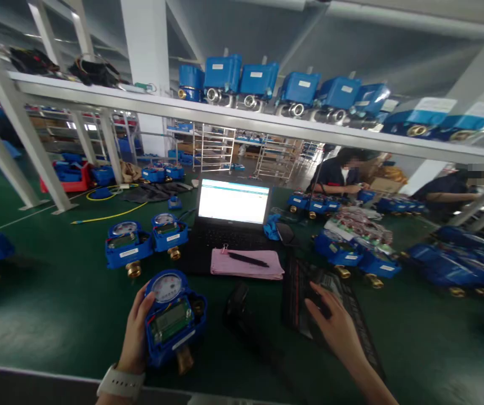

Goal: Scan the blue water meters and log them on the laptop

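Our left hand (135,326) has its grip closed on the side of a blue meter (174,329), tilted above the near edge of the smooth green worktop (77,320). Its open housing contains a round dial (168,287) and a green circuit board; a brass fitting (184,360) juts below. Our right hand (335,320) is loosely spread over a dark, mouse-like object (320,302); we cannot tell whether it grips it. A blurred black device (237,304) lies between our hands, before a laptop (233,202) and a soft-looking pink pad (242,271) bearing a black pen (248,259). Farther left, a red crate (67,183) holds blue parts.
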Demonstrator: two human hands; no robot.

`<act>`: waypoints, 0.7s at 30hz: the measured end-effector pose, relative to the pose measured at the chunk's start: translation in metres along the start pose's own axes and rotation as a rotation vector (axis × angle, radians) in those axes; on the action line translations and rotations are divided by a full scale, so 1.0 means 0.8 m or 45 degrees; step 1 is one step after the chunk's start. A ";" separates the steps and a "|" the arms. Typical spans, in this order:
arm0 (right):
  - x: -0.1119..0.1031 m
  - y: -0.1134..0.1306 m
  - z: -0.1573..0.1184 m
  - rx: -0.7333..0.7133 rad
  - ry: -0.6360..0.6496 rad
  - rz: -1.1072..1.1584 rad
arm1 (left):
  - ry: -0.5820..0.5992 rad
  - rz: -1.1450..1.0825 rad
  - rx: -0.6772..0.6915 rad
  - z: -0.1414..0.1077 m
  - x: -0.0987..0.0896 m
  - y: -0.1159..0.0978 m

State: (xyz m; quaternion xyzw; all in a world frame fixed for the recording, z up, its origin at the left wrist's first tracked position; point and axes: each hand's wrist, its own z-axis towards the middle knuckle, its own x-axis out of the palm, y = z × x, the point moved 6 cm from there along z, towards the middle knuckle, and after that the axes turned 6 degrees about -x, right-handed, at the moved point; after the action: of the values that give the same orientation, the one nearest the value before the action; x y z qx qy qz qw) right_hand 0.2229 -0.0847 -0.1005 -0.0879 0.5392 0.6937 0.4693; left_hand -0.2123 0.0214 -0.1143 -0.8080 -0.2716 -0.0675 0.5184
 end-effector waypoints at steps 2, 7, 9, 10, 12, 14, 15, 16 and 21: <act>-0.019 -0.038 0.011 0.012 -0.114 -0.147 | 0.001 -0.006 0.036 0.003 -0.001 0.002; -0.007 -0.073 0.010 -0.078 -0.136 -0.301 | -0.042 -0.023 0.020 0.000 -0.004 0.008; -0.002 -0.077 0.007 -0.167 -0.147 -0.412 | -0.055 -0.030 0.006 -0.003 -0.004 0.008; 0.000 -0.079 0.006 -0.217 -0.153 -0.480 | -0.063 -0.036 0.008 -0.004 -0.004 0.008; 0.003 -0.083 0.005 -0.303 -0.163 -0.602 | -0.075 -0.040 0.014 -0.005 -0.005 0.007; 0.004 -0.087 0.006 -0.348 -0.167 -0.659 | -0.086 -0.037 0.008 -0.005 -0.006 0.008; 0.005 -0.088 0.006 -0.367 -0.165 -0.671 | -0.094 -0.037 0.003 -0.003 -0.007 0.009; 0.006 -0.088 0.006 -0.386 -0.161 -0.674 | -0.101 -0.035 -0.003 -0.002 -0.009 0.011; 0.010 -0.086 0.005 -0.454 -0.141 -0.637 | -0.073 -0.015 0.030 0.014 -0.019 0.019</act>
State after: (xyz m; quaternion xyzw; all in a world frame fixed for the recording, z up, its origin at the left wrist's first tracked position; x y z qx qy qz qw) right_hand 0.2711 -0.0782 -0.1499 -0.2609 0.3442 0.6441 0.6313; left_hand -0.2197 0.0208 -0.1373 -0.8019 -0.2919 -0.0443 0.5194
